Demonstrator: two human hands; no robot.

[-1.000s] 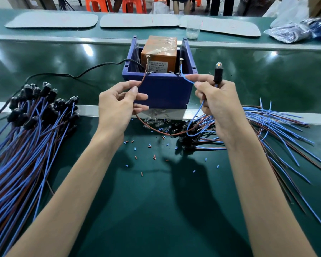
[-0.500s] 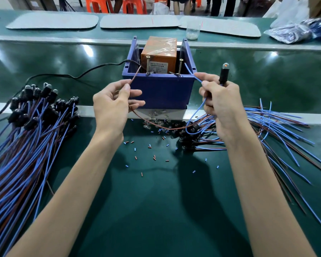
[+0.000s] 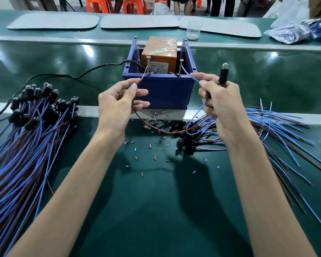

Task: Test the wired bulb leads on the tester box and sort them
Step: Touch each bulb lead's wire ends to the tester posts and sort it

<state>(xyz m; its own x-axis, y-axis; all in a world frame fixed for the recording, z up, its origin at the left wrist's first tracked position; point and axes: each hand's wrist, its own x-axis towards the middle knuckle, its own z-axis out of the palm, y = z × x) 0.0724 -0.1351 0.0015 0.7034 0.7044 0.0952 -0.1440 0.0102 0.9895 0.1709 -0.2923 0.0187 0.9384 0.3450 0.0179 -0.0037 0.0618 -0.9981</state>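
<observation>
The left hand [image 3: 119, 102] pinches the brown lead [image 3: 143, 79], the right hand [image 3: 219, 101] the blue lead [image 3: 190, 75] and bulb holder [image 3: 223, 76], tips at the screws [image 3: 148, 65] of the tester box [image 3: 161, 91]. A slipping tip could fake a dead bulb [image 3: 225, 66]

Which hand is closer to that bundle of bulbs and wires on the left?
Left. The left hand sits just right of the bundle, pinching a brown wire; the right hand is farther right, at the blue box's right edge, gripping a bulb holder.

2 bare forearms — left hand [image 3: 117, 106], right hand [image 3: 220, 104].
</observation>
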